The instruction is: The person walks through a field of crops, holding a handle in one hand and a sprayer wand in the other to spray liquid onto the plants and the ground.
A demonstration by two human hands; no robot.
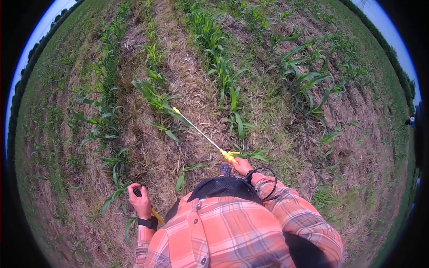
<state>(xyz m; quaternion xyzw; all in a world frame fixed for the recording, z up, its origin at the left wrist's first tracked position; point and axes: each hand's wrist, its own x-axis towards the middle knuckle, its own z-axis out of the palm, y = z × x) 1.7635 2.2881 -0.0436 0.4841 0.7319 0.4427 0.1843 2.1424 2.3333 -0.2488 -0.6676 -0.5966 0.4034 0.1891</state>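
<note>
My right hand (242, 166) is wrapped round the yellow handle of a spray wand (201, 133). The wand's pale tube points forward and left, ending in a yellow nozzle (176, 110) close to the leaves of a young corn plant (154, 99). A black hose (273, 181) loops beside my right wrist. Low on the left, my left hand (141, 203) is closed round the black grip of a lever (137, 192). A yellow rod (157, 217) shows behind that wrist, probably part of the lever; its far end is hidden by my body.
Rows of young corn (221, 67) run away from me on both sides. Dry straw and stubble (190, 80) cover the soil between them, with low green weeds (268, 111) to the right. One shoe (225, 169) shows below my right hand. Trees line the field's far edge.
</note>
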